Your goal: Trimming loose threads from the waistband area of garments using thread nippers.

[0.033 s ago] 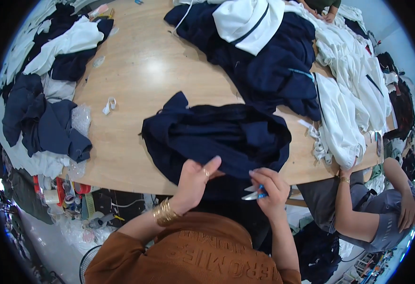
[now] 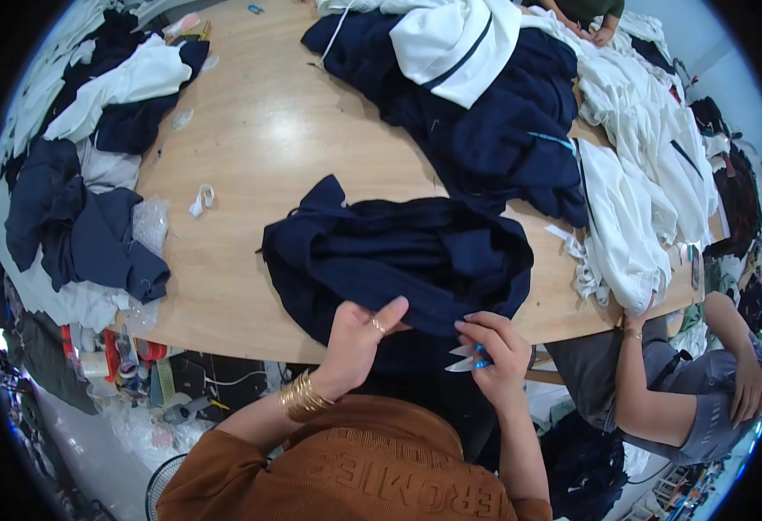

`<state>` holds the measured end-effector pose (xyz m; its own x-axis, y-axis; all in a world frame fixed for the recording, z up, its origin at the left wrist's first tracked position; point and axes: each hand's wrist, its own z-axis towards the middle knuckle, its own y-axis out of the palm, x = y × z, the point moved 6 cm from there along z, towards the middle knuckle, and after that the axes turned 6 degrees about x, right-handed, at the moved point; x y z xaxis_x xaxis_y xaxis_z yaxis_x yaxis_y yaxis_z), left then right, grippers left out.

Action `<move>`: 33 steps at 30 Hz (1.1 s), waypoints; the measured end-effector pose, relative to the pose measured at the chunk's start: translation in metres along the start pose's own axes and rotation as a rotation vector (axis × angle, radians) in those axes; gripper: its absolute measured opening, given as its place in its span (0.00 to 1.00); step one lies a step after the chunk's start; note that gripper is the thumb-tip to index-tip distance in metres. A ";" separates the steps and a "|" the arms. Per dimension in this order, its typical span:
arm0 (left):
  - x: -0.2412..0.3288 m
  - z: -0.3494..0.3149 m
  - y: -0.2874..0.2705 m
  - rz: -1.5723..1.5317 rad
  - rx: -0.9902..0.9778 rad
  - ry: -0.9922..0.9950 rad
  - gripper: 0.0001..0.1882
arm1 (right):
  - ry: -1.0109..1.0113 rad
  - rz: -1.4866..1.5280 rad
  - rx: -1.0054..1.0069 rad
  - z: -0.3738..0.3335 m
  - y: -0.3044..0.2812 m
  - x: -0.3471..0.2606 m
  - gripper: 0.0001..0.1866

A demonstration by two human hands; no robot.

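Observation:
A dark navy garment [image 2: 355,273] lies bunched at the table's near edge, its opening spread into an oval and its lower part hanging over that edge. My left hand [image 2: 355,343], with rings and gold bangles at the wrist, is closed on the near edge of the cloth, thumb on top. To its right, my right hand [image 2: 500,349] carries small scissors [image 2: 460,366] with blue handles, tucked in the palm, blades pointing left. The fingertips of that hand touch the garment's edge; whether they also pinch the cloth I cannot tell.
A navy pile [image 2: 502,113] topped with white cloth [image 2: 455,48] lies beyond on the table [image 2: 250,130]. White garments [image 2: 624,174] cover the right side, grey ones [image 2: 103,234] the left. A seated person [image 2: 659,408] is close on my right; another person's hands [image 2: 602,36] work far right.
The view has shifted very slightly, so things sit a little lower. Both hands keep their hold, with hardly any movement of the garment.

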<state>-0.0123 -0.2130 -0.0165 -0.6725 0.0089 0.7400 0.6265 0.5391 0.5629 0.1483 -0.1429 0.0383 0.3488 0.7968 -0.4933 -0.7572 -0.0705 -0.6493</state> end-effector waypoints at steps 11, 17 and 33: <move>0.008 -0.010 0.015 0.116 -0.025 0.102 0.07 | 0.156 0.251 0.143 0.044 -0.001 -0.036 0.11; 0.016 -0.014 0.023 0.151 -0.106 0.156 0.08 | 0.050 0.152 0.173 0.034 0.007 -0.033 0.12; 0.018 -0.017 0.031 0.331 -0.215 0.251 0.07 | 0.338 0.280 0.083 0.030 0.007 -0.021 0.07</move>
<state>0.0011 -0.2102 0.0205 -0.3230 -0.0676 0.9440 0.8767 0.3542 0.3253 0.1193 -0.1420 0.0615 0.2749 0.5119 -0.8138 -0.8849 -0.1963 -0.4224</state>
